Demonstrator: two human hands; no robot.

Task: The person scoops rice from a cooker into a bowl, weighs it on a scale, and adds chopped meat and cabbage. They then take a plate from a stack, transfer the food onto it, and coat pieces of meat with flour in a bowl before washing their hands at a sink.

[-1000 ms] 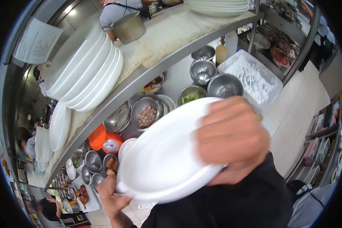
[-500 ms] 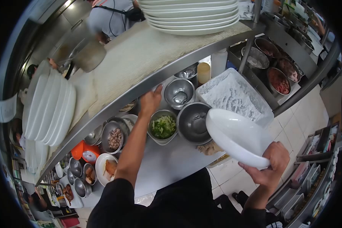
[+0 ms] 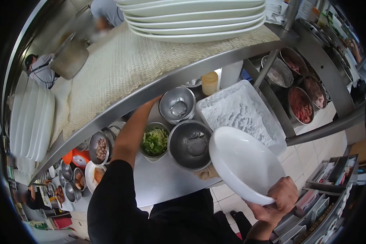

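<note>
Left hand not visible: the left forearm (image 3: 130, 128) runs up from the black sleeve (image 3: 112, 199), elbow bent, and goes out of sight at the wrist behind the metal shelf edge (image 3: 166, 79), so can't tell how far open its fingers are or whether they have anything. Lens corners are black, the stack of white plates (image 3: 195, 26) on the shelf is cut off at the top, one person (image 3: 105, 12) at upper left is cropped, and the pot (image 3: 70, 57) nearby is a bit soft. Pale lump (image 3: 207, 172) beside the dark steel bowl (image 3: 179, 157) is partly covered, can't make out what it is. Right hand (image 3: 276, 199) is out low on the right, wrist bent, fingers curled closed on the near end of the white dish (image 3: 242, 160). Dish is held tilted, hollow side to the camera, its far end overlapping in view the edge of the dark steel bowl and the lower corner of the powder tray (image 3: 279, 149); contact with either can't be confirmed. Left of the dark bowl on the bench (image 3: 160, 183) sits the greens bowl (image 3: 152, 156), and the smaller steel bowl (image 3: 165, 106) is just beyond, near the capped bottle (image 3: 210, 83)
</note>
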